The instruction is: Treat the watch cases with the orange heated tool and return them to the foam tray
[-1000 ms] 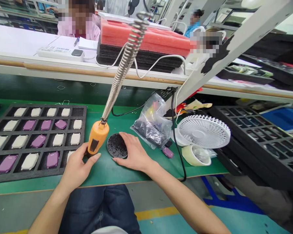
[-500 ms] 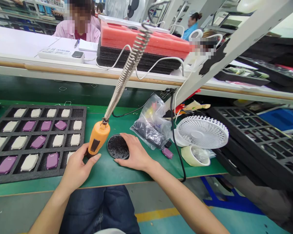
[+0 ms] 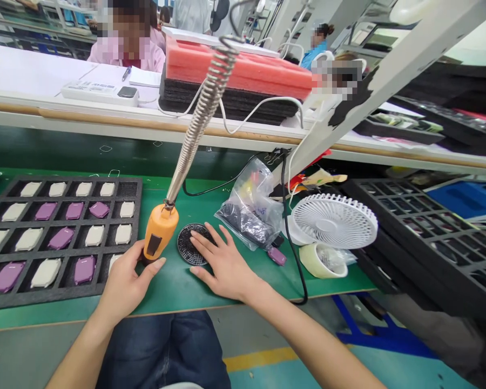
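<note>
Two bare hands are resting over the green counter (image 3: 182,283). Your left hand (image 3: 125,281) is gripping the orange tool (image 3: 161,229) near its dark lower end, thumb and fingers pinching it from the sides, though some of the fingers are hiding behind the handle. The tool is leaning a little to the right at its top, and a metal spring (image 3: 200,124) is rising from it at a slant, past the shelf edge (image 3: 105,123). Your right hand (image 3: 227,267) is lying palm down with its fingers spread, the foremost ones reaching over the round black dish (image 3: 188,251); you are leaving its left part in view, just right of the tool. Whether those fingertips are pressing on its dotted surface, you cannot tell from above.

Left of the tool, a black foam tray (image 3: 65,292) is holding white pieces (image 3: 46,273) and purple pieces (image 3: 7,277) in separate compartments. Beyond your right hand, a clear plastic bag (image 3: 255,200) is lying on the counter, with a single purple case (image 3: 276,256) sitting just beside it. Farther right, a black cable (image 3: 299,267) is running down to the counter's front edge, and a white fan (image 3: 330,221) is standing near a pale roll (image 3: 316,260).
</note>
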{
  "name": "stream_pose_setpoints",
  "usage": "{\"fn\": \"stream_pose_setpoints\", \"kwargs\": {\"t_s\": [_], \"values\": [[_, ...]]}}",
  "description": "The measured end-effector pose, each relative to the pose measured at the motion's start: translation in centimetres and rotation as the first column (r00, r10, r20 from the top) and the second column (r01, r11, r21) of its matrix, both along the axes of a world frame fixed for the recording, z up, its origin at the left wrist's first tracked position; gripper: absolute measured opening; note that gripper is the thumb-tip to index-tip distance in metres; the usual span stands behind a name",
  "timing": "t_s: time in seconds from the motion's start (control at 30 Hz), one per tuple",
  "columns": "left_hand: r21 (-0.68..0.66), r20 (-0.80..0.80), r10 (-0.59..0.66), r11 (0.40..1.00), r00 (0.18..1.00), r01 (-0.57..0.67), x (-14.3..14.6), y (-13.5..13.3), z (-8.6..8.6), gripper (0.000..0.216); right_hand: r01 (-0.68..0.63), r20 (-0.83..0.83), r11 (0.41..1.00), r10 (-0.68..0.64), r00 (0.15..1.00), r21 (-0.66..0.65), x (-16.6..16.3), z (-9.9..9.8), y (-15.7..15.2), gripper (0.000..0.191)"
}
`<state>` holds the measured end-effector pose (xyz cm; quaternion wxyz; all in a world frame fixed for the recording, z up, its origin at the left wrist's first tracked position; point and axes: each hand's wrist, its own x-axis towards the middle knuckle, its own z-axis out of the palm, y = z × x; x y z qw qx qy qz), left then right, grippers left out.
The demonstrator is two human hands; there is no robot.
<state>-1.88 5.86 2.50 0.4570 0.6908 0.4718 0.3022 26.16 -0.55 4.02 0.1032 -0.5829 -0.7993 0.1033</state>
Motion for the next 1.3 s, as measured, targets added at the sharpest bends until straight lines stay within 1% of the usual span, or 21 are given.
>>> {"fn": "stream_pose_setpoints", "kwargs": {"t_s": [0.17, 0.33, 0.6, 0.83, 0.93, 1.13, 1.3], "values": [[0.000, 0.004, -0.004, 1.000, 1.000, 0.004, 0.1, 0.0, -0.1, 0.045, -0.009, 0.008, 1.000, 0.009, 1.000, -0.014, 0.4, 0.2, -0.4, 0.070], [0.012, 0.018, -0.006, 1.000, 1.000, 0.006, 0.1, -0.1, -0.1, 0.046, 0.031, 0.016, 0.999, -0.031, 0.999, -0.010, 0.7, 0.0, -0.6, 0.069], [0.024, 0.035, -0.004, 1.000, 0.999, 0.003, 0.4, 0.1, -0.4, 0.046, -0.001, -0.014, 0.998, 0.000, 1.000, -0.055, 1.0, 0.3, -1.7, 0.072], [0.044, 0.053, 0.001, 0.999, 0.999, -0.003, 0.8, 0.1, 0.1, 0.045, -0.035, -0.044, 0.998, 0.033, 0.998, -0.054, -0.3, 0.2, 0.6, 0.069], [0.043, 0.062, -0.002, 0.999, 0.998, -0.001, 0.9, 0.0, 0.3, 0.047, -0.047, -0.051, 0.997, 0.044, 0.998, -0.064, -0.5, 0.2, 1.0, 0.069], [0.034, 0.083, -0.004, 0.999, 0.997, 0.001, 1.0, 0.0, 0.5, 0.043, -0.055, -0.050, 0.993, 0.050, 0.998, -0.100, 0.3, 0.0, -0.2, 0.068], [0.037, 0.094, 0.001, 0.999, 0.996, -0.004, 1.2, 0.0, 0.5, 0.042, -0.020, -0.033, 0.994, 0.016, 0.999, -0.112, 1.5, 0.0, -0.8, 0.067]]}}
